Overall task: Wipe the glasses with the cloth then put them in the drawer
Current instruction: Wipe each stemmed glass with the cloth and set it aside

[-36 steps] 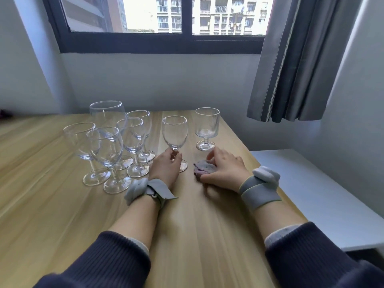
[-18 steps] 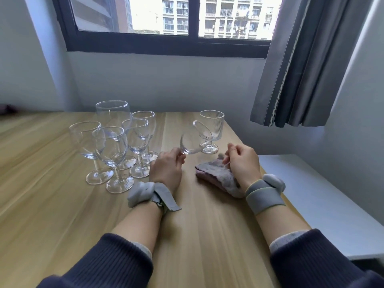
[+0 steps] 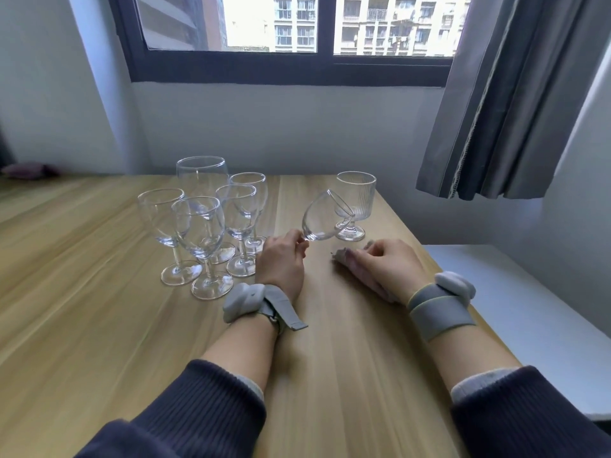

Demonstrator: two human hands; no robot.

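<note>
1. Wooden table [image 3: 99, 325] fills the near view, with two dark sleeves [image 3: 205, 401] at its front edge and a grey band on each wrist.
2. Left hand [image 3: 281, 259] curls round the stem of a wine glass [image 3: 325, 219], held clear of the table; the foot is hidden in the hand.
3. That glass lies tilted, its long axis running from the hand up and to the right, its mouth pointing right toward the ribbed glass.
4. Right hand [image 3: 383, 266] rests on the table with fingers curled over a purple cloth [image 3: 344, 257], pinning it; only the cloth's edge shows.
5. One second ago the wine glass stood upright on the table; half a second ago it was already tipped, and the cloth hung lifted from the right hand, showing more of itself.
6. Five stemmed glasses [image 3: 198, 233] stand upright in a tight cluster just left of the left hand.
7. Ribbed glass [image 3: 355, 206] stands upright behind the tilted bowl, partly overlapped by it.
8. White ledge [image 3: 529, 309] runs beside the table on the right.
9. Farther back are the wall, a dark-framed window [image 3: 297, 38] and a grey curtain [image 3: 512, 94].
</note>
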